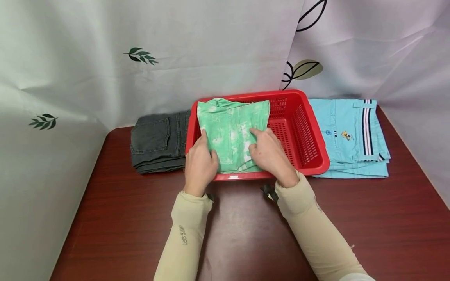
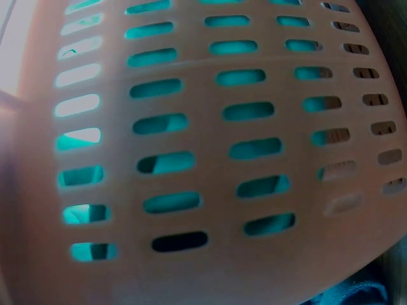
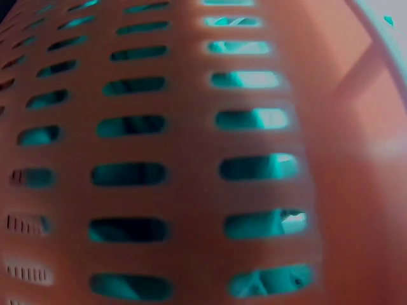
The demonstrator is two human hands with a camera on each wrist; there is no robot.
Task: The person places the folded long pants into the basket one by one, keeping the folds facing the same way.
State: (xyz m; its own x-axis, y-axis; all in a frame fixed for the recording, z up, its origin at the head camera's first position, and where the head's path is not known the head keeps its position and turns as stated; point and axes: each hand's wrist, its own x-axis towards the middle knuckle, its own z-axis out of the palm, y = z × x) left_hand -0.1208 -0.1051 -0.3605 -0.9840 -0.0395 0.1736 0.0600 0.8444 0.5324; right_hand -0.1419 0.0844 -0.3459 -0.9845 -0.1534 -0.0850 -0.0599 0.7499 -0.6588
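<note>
The left hand and right hand are apart — index fingers extended, touching the green garment in the red basket. Folded dark pants and a blue garment flank it.

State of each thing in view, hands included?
Red basket: upright, right part bare
Green garment: folded, in basket's left part
Dark garment: folded, left of basket
Light-blue garment: folded, right of basket
Left hand: touching green garment, grip unclear
Right hand: touching green garment, grip unclear

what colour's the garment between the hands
Green garment with white patches, clearest in the head view.
</note>
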